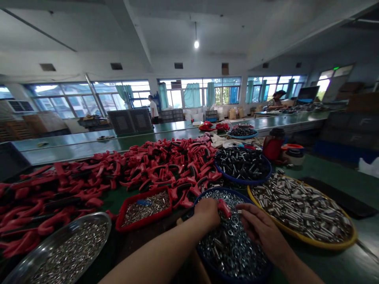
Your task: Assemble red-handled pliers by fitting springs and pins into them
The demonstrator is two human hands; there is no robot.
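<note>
Red plastic piece (224, 208) partly hidden by left hand (207, 213).

The person's left forearm (154, 252) and right forearm (296, 270) are bare, smooth and rounded, tapering toward the wrists. The left hand (207, 213) and right hand (260, 232) are bare too, broad across the backs, with faint knuckles. The right hand's fingers (251, 211) are slim, with rounded tips.

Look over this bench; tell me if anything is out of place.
The loose red-and-black handles sprawl in a heap on the green bench top, pressing around the red tray, whereas the other metal parts sit in bowls and trays.
</note>
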